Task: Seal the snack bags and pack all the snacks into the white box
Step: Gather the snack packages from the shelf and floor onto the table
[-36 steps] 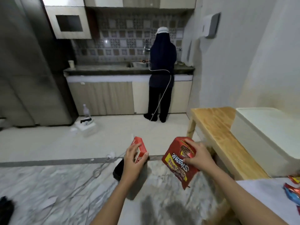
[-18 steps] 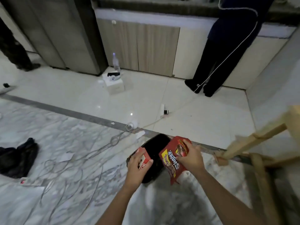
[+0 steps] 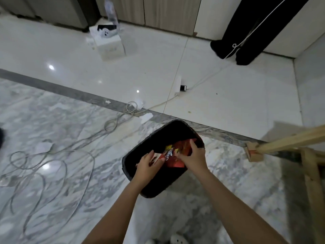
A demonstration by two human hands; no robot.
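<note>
A black bin (image 3: 146, 147) stands on the marble floor below me. Both hands are over its opening. My right hand (image 3: 193, 156) grips a red snack bag (image 3: 173, 160) with yellow and white print, lowered into the bin's mouth. My left hand (image 3: 146, 167) holds a small red and white packet (image 3: 155, 158) just left of the bag. The white box is out of view.
Loose grey cables (image 3: 52, 155) sprawl over the floor to the left. A wooden table's leg and rail (image 3: 288, 143) reach in from the right. A person's dark legs (image 3: 246, 32) stand at the cabinets behind. A small white box with a bottle (image 3: 109, 41) sits far left.
My view has tilted down from the kitchen to the floor. Both hands have dropped with the red bag and the small packet, from above the bin into its opening.
</note>
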